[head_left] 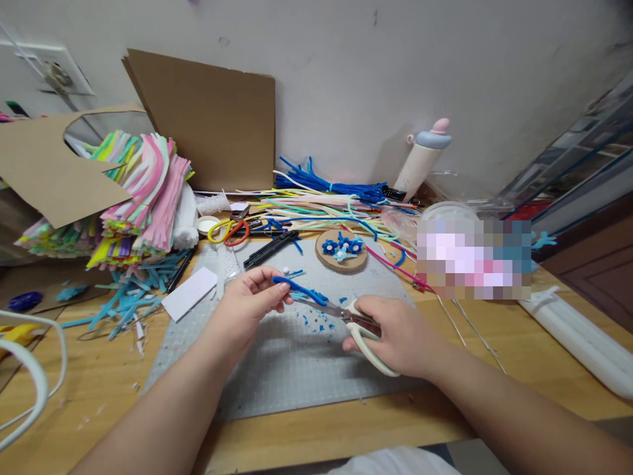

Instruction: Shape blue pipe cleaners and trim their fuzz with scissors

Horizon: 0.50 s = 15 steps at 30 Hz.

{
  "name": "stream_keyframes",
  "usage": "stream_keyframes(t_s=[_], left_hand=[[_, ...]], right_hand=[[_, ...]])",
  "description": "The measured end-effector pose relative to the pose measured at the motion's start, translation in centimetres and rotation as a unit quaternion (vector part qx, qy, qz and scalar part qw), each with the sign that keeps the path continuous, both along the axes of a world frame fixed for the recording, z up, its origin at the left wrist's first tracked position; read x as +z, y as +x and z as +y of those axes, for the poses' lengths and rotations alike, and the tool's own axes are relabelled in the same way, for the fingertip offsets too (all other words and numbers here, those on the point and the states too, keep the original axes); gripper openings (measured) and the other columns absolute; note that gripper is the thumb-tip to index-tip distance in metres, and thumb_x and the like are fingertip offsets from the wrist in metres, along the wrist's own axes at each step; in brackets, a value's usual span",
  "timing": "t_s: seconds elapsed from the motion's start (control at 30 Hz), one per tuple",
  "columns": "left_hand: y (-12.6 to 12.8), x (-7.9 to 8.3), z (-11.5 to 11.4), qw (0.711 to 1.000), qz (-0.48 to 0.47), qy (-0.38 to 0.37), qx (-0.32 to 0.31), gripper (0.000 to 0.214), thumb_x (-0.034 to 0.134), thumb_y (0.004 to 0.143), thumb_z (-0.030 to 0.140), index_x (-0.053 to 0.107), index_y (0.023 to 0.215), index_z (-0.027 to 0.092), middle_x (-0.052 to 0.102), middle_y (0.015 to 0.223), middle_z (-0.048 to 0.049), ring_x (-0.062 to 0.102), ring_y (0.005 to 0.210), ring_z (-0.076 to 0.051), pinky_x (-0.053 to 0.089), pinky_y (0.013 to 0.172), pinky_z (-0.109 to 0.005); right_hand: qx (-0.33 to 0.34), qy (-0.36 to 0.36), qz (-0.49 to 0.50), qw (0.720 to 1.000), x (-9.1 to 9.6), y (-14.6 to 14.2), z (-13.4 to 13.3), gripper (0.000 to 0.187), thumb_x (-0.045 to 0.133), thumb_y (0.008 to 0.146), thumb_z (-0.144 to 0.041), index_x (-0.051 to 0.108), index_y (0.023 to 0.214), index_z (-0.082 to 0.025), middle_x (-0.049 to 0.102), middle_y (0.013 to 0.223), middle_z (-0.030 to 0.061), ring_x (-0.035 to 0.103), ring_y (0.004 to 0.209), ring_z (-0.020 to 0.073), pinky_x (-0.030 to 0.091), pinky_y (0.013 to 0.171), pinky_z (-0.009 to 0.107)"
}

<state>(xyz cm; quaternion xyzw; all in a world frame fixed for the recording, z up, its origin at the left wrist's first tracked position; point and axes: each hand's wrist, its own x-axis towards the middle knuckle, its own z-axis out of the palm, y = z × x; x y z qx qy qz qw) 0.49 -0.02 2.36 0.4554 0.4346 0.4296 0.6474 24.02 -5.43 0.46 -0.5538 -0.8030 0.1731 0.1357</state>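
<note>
My left hand (248,303) pinches one end of a bent blue pipe cleaner (299,289) above a grey cutting mat (297,363). My right hand (395,333) grips white-handled scissors (356,323), whose blades point left and meet the blue pipe cleaner. Small blue fluff clippings (316,323) lie scattered on the mat under the blades. Behind the hands sits a round cork disc (342,251) carrying little blue pipe-cleaner flowers.
Stacks of pastel pipe cleaners (138,191) fill the left side under cardboard sheets (212,119). Loose coloured pipe cleaners (321,198) spread along the back. A white bottle (422,161) leans against the wall. White tubes (578,336) lie at right; cut blue scraps (123,297) at left.
</note>
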Motion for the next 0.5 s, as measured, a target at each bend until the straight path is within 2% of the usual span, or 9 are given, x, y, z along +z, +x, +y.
stream_keyframes(t_s=[0.33, 0.5], left_hand=[[-0.06, 0.11, 0.05, 1.0, -0.005, -0.015, 0.002, 0.02, 0.073, 0.067, 0.024, 0.057, 0.077, 0.016, 0.063, 0.065, 0.0006, 0.057, 0.059, -0.009, 0.042, 0.055, -0.018], [-0.17, 0.11, 0.04, 0.999, 0.008, 0.036, 0.001, 0.022, 0.07, 0.069, 0.024, 0.061, 0.089, 0.02, 0.059, 0.062, 0.003, 0.056, 0.06, -0.01, 0.042, 0.055, -0.019]], right_hand=[[-0.005, 0.011, 0.022, 1.0, -0.04, -0.03, -0.32, 0.034, 0.061, 0.076, -0.049, 0.047, 0.067, -0.019, 0.052, 0.062, -0.0034, 0.043, 0.056, 0.0108, 0.025, 0.053, 0.022], [-0.007, 0.013, 0.024, 1.0, -0.1, -0.01, -0.24, 0.035, 0.061, 0.077, -0.05, 0.048, 0.065, -0.019, 0.052, 0.062, -0.0033, 0.044, 0.056, 0.0105, 0.025, 0.053, 0.022]])
